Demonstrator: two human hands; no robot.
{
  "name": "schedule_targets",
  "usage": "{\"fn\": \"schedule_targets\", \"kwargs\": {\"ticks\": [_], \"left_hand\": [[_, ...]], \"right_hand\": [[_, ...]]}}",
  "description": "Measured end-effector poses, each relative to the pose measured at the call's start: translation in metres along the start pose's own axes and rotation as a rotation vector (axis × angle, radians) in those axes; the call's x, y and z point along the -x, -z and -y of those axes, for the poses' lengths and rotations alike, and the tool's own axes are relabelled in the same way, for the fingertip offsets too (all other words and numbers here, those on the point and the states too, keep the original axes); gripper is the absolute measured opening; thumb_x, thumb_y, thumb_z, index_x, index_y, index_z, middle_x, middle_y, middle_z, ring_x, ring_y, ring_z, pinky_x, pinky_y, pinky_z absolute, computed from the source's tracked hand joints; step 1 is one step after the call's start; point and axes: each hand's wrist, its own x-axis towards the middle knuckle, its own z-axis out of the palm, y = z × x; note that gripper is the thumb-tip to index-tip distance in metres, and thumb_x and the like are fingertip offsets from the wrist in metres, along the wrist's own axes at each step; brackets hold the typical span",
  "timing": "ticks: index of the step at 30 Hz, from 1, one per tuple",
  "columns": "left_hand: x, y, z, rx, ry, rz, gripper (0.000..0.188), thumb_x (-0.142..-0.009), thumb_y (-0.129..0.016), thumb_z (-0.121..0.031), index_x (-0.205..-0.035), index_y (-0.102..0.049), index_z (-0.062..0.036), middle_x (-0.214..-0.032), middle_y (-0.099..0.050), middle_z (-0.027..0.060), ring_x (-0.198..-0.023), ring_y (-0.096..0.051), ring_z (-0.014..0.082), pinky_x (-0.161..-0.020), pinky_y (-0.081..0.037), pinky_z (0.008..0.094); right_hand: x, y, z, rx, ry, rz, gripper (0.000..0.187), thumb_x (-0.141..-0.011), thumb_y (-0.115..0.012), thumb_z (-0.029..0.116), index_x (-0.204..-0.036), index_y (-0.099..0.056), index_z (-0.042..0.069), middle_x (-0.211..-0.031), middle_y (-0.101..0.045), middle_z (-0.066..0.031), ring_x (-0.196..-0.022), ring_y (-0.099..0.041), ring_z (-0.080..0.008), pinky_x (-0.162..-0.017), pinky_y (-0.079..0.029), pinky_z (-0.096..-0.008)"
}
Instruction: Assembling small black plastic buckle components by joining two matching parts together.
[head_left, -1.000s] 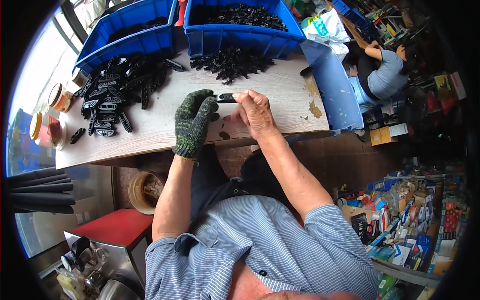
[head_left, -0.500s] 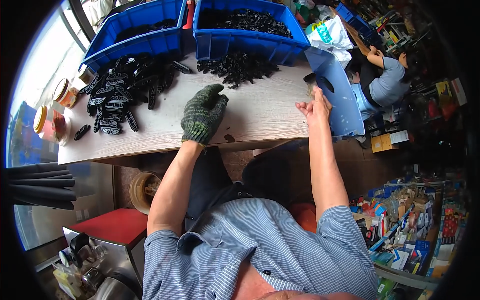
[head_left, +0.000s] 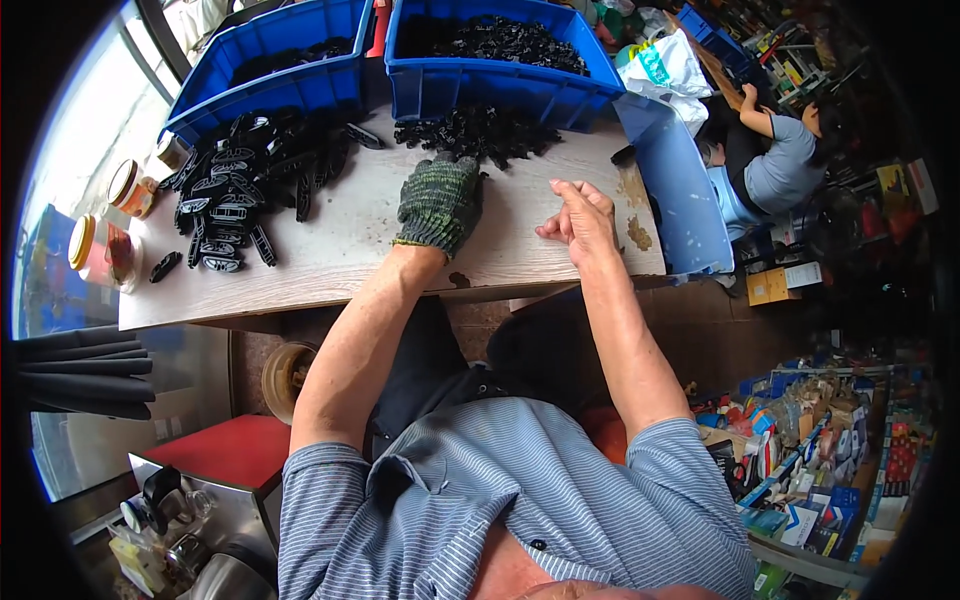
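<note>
My left hand (head_left: 440, 205) wears a dark green knitted glove and reaches to the near edge of a heap of small black plastic parts (head_left: 490, 132). Its fingers curl downward; the tips and anything in them are hidden. My bare right hand (head_left: 585, 222) hovers over the table, to the right of the glove. Its fingers are loosely bent, thumb apart, with nothing seen between them. Left of the glove lies a pile of longer, oval black plastic pieces (head_left: 232, 185). A translucent blue bin (head_left: 685, 190) stands against the table's right edge.
Two blue crates of black parts, a left one (head_left: 270, 85) and a right one (head_left: 500, 90), line the back. Two jars (head_left: 100, 248) (head_left: 130, 190) stand at the left edge. A seated person (head_left: 780, 155) is beyond the bin. A bucket (head_left: 285, 380) sits below the wooden table (head_left: 350, 255).
My right hand has moved left, away from the blue bin. A dark piece seen inside the bin earlier is out of sight. My gloved left hand has moved right and forward to the small-parts heap.
</note>
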Motion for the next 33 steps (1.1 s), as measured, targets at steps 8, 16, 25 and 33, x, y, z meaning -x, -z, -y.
{"fn": "schedule_targets", "kwargs": {"ticks": [8, 16, 25, 33], "left_hand": [[0.010, 0.015, 0.011, 0.545, 0.242, 0.173, 0.018, -0.092, -0.065, -0.022, -0.102, -0.069, -0.0069, -0.084, -0.069, 0.0097, -0.073, -0.066, 0.0261, -0.064, -0.053, 0.0374], [0.023, 0.036, 0.014, 1.390, 0.669, 0.227, 0.023, -0.091, -0.069, -0.017, -0.108, -0.065, -0.0015, -0.082, -0.067, 0.0045, -0.065, -0.060, 0.0120, -0.057, -0.049, 0.0263], [0.026, 0.047, 0.014, 1.361, 0.565, 0.367, 0.020, -0.092, -0.069, -0.018, -0.103, -0.064, -0.0016, -0.074, -0.063, 0.0044, -0.061, -0.058, 0.0121, -0.055, -0.047, 0.0264], [0.033, 0.037, 0.033, 0.720, 0.135, 0.096, 0.022, -0.091, -0.068, -0.020, -0.107, -0.067, -0.0054, -0.095, -0.070, 0.0109, -0.084, -0.066, 0.0248, -0.073, -0.052, 0.0373]], "right_hand": [[0.006, -0.016, -0.006, 0.011, -0.037, 0.143, 0.021, -0.087, -0.076, 0.022, -0.093, -0.062, 0.007, -0.046, -0.049, 0.0007, -0.041, -0.057, -0.0138, -0.051, -0.060, -0.0394], [0.013, -0.038, -0.009, 0.013, -0.029, 0.274, 0.028, -0.087, -0.077, 0.024, -0.104, -0.066, 0.005, -0.049, -0.053, -0.0004, -0.041, -0.054, -0.0132, -0.048, -0.057, -0.0358], [0.017, -0.050, -0.010, 0.040, 0.051, 0.459, 0.021, -0.087, -0.076, 0.020, -0.098, -0.068, 0.004, -0.052, -0.050, 0.0027, -0.038, -0.043, -0.0073, -0.044, -0.053, -0.0298], [0.013, -0.042, -0.020, 0.024, 0.102, 0.459, 0.017, -0.087, -0.075, 0.019, -0.091, -0.065, 0.005, -0.050, -0.049, 0.0013, -0.039, -0.045, -0.0097, -0.048, -0.055, -0.0320]]}}
